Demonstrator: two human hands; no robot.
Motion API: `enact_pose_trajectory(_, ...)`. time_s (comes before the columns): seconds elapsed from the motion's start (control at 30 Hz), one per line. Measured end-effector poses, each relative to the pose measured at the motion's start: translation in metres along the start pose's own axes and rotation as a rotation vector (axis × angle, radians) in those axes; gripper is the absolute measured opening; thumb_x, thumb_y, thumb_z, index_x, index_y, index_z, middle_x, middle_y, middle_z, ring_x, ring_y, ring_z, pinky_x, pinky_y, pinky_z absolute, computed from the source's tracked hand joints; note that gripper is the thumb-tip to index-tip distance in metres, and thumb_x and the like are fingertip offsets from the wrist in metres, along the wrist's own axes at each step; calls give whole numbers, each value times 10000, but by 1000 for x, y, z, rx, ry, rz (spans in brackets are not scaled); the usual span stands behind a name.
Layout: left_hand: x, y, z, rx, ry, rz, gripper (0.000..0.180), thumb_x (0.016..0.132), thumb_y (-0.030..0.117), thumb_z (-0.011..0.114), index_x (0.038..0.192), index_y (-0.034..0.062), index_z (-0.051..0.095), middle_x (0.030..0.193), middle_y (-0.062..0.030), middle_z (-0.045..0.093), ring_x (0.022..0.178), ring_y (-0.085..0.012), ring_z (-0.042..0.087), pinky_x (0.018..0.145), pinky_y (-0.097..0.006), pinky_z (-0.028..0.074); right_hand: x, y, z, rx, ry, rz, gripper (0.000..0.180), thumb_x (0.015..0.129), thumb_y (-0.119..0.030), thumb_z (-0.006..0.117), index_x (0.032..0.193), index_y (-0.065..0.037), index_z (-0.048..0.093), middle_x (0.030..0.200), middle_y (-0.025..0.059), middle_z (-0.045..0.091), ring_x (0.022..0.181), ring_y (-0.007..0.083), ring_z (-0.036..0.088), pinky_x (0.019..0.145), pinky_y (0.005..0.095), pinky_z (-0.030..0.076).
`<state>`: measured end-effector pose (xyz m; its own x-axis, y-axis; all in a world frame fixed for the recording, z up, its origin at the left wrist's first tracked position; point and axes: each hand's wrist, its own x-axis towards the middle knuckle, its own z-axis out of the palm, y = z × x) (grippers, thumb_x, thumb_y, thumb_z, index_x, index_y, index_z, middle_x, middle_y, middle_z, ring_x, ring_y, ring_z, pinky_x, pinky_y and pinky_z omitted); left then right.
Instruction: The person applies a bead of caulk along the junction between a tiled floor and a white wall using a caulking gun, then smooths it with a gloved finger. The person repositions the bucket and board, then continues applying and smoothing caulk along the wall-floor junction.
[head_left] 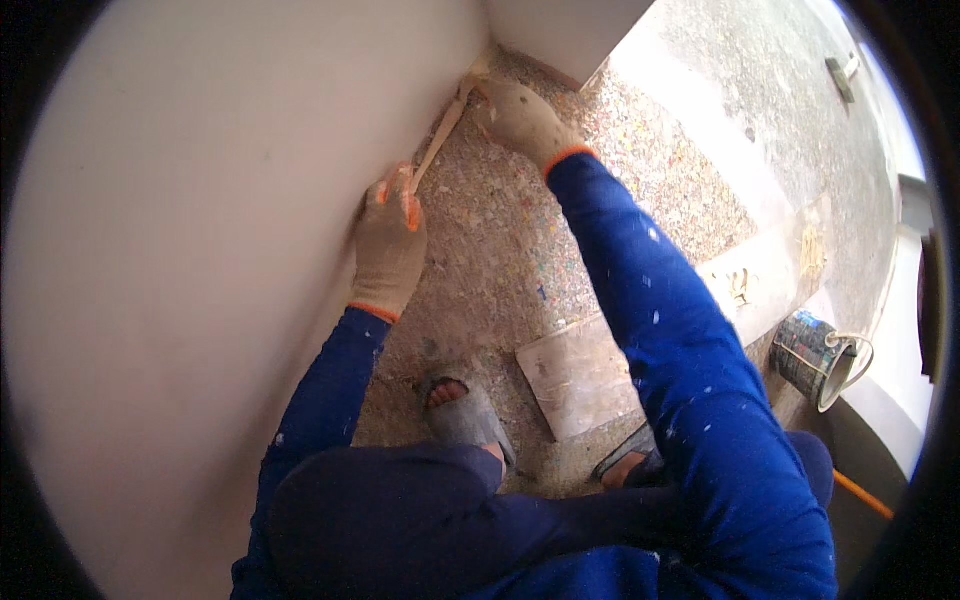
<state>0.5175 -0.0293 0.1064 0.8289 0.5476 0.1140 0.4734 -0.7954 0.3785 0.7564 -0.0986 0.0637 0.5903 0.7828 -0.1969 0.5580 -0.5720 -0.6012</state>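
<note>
A narrow beige strip (440,143), which looks like masking tape, stretches between my two gloved hands along the foot of the white wall (220,200). My left hand (389,250), in a beige knit glove with an orange cuff, is closed on the near end, close to the wall. Farther off, by the inner corner, my right hand (520,118) wears a matching glove and grips the far end low over the floor. Its fingertips are partly hidden behind the back of the glove.
Speckled, gritty floor (490,270) runs along the wall. A white wall block (570,40) juts out beyond my right hand. On the right lie a long pale board (580,375) and a tipped, paint-stained bucket (808,360). A small tool (842,80) lies far right. My sandalled feet are below.
</note>
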Motion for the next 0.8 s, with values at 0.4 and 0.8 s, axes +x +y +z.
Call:
enact_pose_trajectory(0.4, 5, -2, -10, -111, 162, 136, 396, 912, 33, 678, 1305, 61, 639, 1277, -140, 600, 1169, -341, 585, 967, -428, 522, -36, -39, 7, -65, 23, 57, 339, 940, -226, 534, 1200, -26, 619, 1095, 230, 703, 1023, 417, 693, 864, 500, 568)
enact_pose_trajectory(0.8, 0, -1, -16, 147, 213, 367, 291, 941, 39, 651, 1231, 21, 626, 1241, -174, 618, 1182, -347, 574, 952, -435, 529, -43, -61, 20, -53, -49, 7, 327, 932, -217, 558, 1187, -14, 575, 987, 223, 710, 940, 391, 707, 796, 483, 568)
